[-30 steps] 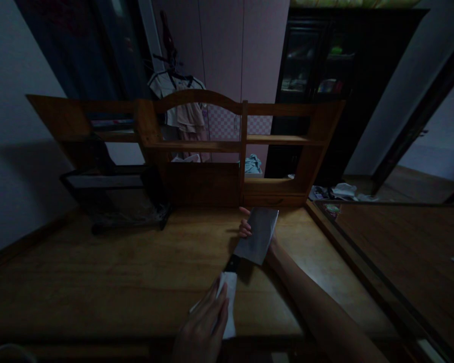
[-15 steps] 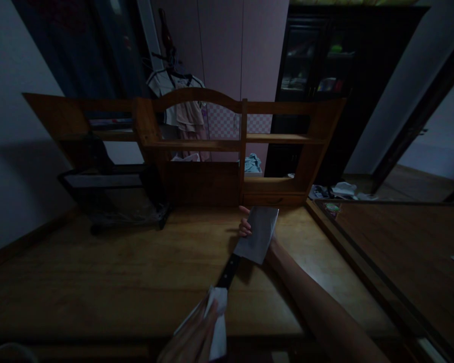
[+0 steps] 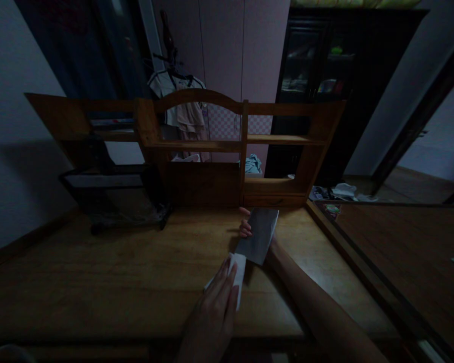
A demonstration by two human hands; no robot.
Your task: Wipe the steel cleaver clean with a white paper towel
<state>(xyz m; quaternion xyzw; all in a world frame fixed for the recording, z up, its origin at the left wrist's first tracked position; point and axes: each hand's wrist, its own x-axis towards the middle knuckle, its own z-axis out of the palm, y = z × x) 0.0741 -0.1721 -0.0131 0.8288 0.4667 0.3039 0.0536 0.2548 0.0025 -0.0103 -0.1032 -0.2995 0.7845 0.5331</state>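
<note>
A cleaver [image 3: 258, 236] is tilted above the desk, its broad metal blade facing me. My right hand [image 3: 245, 227] grips the blade from behind, with several fingers curled round its left edge; the palm is hidden by the blade. My left hand [image 3: 220, 292] is closed on a white tissue [image 3: 240, 275], pressed along the cleaver's handle just below the blade. Tissue and fingers cover the black handle.
The wooden desk [image 3: 117, 272] spreads under both hands. A wooden shelf unit [image 3: 200, 146] stands along its back. A dark-framed object with crumpled clear plastic [image 3: 117, 201] is at the back left. To the right lies a lower brown surface [image 3: 401, 242].
My left hand has slid the tissue up the handle toward the blade, covering the black handle that showed before. My right hand and the cleaver have stayed nearly still.
</note>
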